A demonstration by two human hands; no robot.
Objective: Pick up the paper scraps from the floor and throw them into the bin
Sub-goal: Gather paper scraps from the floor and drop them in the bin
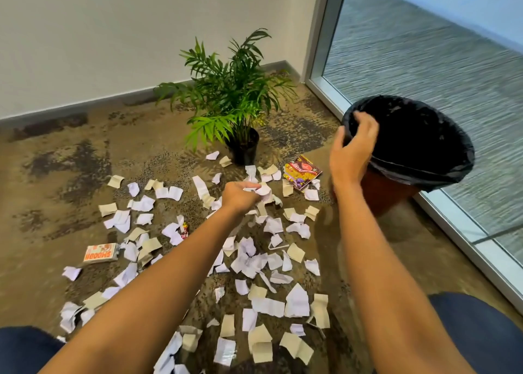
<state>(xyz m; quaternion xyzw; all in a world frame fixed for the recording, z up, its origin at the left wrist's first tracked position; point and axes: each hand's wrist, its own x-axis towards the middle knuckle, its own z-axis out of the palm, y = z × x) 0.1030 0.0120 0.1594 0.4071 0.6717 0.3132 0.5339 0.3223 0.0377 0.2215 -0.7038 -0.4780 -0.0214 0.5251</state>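
From here I see my left hand (240,196) low over the carpet (85,161), just in front of the potted plant (226,96), its grip curled tight round a small wad of white paper scraps (264,191). The remaining paper scraps (254,260), white and tan, lie spread across the carpet on the near side of the plant, running back toward my knees. My right hand (352,152) is up at the bin (407,147), which stands to the right of the plant against the glass wall (424,62); the fingers hook over the near rim and its black liner, so that grip has hold of the bin's edge. The bin looks tilted toward me. A colourful snack wrapper (301,171) lies between plant and bin, and a small orange-and-white box (100,253) lies well to the plant's near left.
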